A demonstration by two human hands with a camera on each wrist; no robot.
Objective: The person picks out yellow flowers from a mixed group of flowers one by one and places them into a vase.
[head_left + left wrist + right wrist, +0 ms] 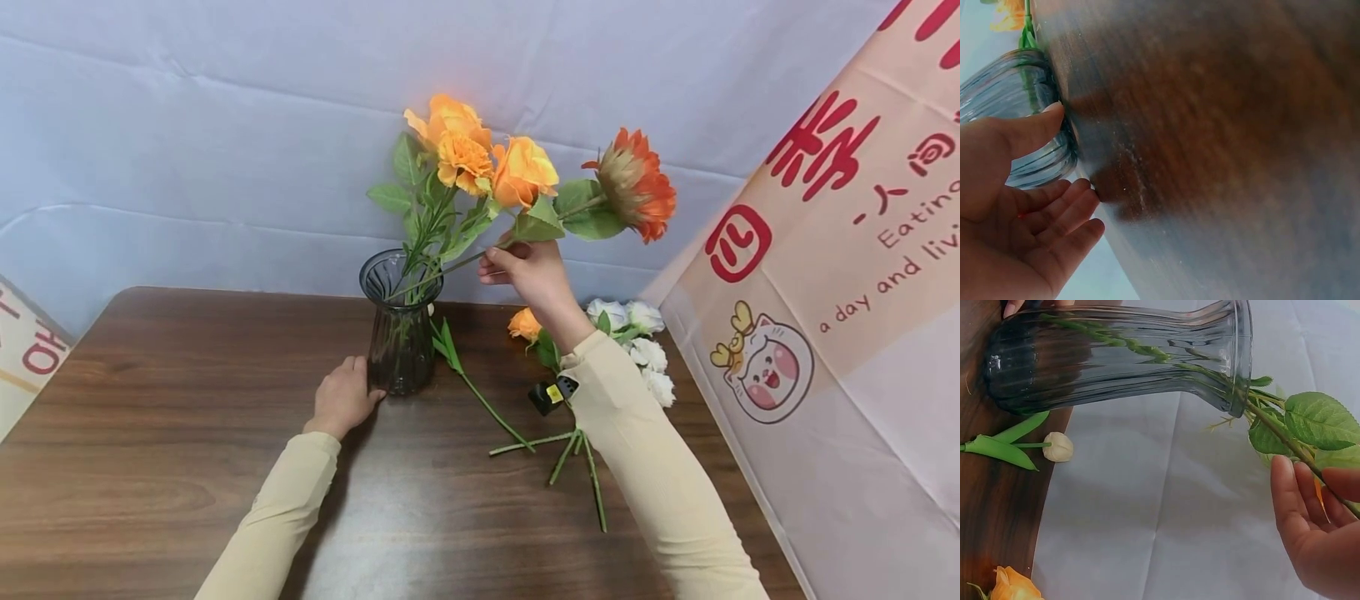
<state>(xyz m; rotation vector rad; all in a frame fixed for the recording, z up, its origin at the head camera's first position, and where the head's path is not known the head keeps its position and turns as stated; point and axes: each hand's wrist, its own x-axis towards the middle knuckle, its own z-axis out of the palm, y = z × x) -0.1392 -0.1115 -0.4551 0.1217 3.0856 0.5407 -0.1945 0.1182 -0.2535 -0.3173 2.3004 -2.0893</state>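
Note:
A ribbed dark-glass vase (402, 350) stands upright near the table's back edge, with orange roses (523, 171) and a ruffled orange carnation (463, 162) in it. My left hand (342, 398) rests at its base, the thumb against the front and the relaxed fingers at the left side. Above and right of the rim, my right hand (528, 271) pinches the stem of a large orange-red flower (637, 185). That stem slants down left into the vase mouth while the bloom leans out right. In the right wrist view the stem (1291, 445) passes between thumb and fingers.
A white tulip (1058, 447) with green leaves lies right of the vase. Farther right, under the right forearm, lie an orange rose (525, 323) and several white flowers (648, 354), stems toward the front. A pale cloth backdrop (225, 167) and a printed panel (825, 250) border the brown table (150, 433).

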